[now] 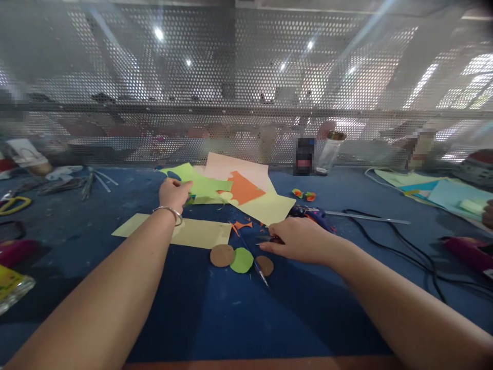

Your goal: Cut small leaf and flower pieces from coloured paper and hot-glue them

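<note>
- Left hand (175,194) pinches a lime-green paper sheet (208,187), its margin notched, toward the far edge of the bench (215,318).
- Right hand (298,236) grips scissors (275,239), nearer the front edge.
- Three discs (241,260) lie cut; much of the sheet remains.

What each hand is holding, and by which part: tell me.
The left hand holds the green paper near its left end. The right hand holds what look like scissors by the handle end; the exact grip is partly hidden.
</note>
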A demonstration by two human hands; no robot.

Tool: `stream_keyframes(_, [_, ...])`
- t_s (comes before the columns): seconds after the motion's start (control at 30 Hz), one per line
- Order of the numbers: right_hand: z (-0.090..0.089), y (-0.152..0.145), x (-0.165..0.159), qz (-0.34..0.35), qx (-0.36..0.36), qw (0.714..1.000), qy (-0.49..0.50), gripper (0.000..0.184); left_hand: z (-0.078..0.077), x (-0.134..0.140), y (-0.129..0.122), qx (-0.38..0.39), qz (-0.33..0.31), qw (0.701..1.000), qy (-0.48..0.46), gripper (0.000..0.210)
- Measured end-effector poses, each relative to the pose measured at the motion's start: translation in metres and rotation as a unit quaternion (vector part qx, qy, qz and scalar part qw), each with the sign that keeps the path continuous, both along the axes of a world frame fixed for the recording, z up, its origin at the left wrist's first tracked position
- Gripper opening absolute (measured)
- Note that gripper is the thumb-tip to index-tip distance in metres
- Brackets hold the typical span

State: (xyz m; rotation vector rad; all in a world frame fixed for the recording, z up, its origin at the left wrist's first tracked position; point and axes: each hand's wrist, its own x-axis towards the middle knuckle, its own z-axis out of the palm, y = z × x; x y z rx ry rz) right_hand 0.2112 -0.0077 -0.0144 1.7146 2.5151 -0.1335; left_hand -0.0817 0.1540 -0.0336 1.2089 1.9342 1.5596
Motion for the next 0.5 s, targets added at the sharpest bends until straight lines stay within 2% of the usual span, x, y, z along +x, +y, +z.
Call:
stream_keyframes(0.07, [0.0,0.0,0.001,0.003,0.0,1.0,0.002,0.049,0.001,-0.005,0.0,0.022,0.041,0.996,0.074,0.04])
stream_keyframes(0.17, [0.001,0.0,0.002,0.007,0.002,1.0,0.006,0.049,0.003,-0.006,-0.005,0.089,0.085,0.961,0.246,0.043])
stream_keyframes(0.23, [0.0,0.0,0.002,0.007,0.004,1.0,0.008,0.048,0.003,0.004,-0.011,0.129,0.064,0.942,0.302,0.045])
stream_keyframes(0.27, [0.0,0.0,0.002,0.007,0.006,1.0,0.008,0.048,0.003,0.013,-0.015,0.147,0.022,0.931,0.335,0.044])
stream_keyframes(0.3, [0.0,0.0,0.002,0.007,0.008,1.0,0.007,0.048,0.001,0.023,-0.018,0.172,-0.073,0.897,0.4,0.038])
stream_keyframes(0.33, [-0.001,0.0,0.002,0.007,0.01,1.0,0.007,0.047,-0.001,0.034,-0.022,0.179,-0.139,0.873,0.431,0.035])
stream_keyframes(0.4, [-0.003,0.001,0.002,0.008,0.014,1.0,0.007,0.047,-0.006,0.058,-0.027,0.181,-0.234,0.836,0.462,0.038])
stream_keyframes(0.47, [-0.004,0.002,0.002,0.01,0.016,1.0,0.009,0.047,-0.013,0.076,-0.028,0.135,-0.346,0.78,0.503,0.046])
stream_keyframes(0.5, [-0.005,0.002,0.002,0.01,0.017,1.0,0.009,0.047,-0.017,0.082,-0.026,0.116,-0.367,0.77,0.509,0.048])
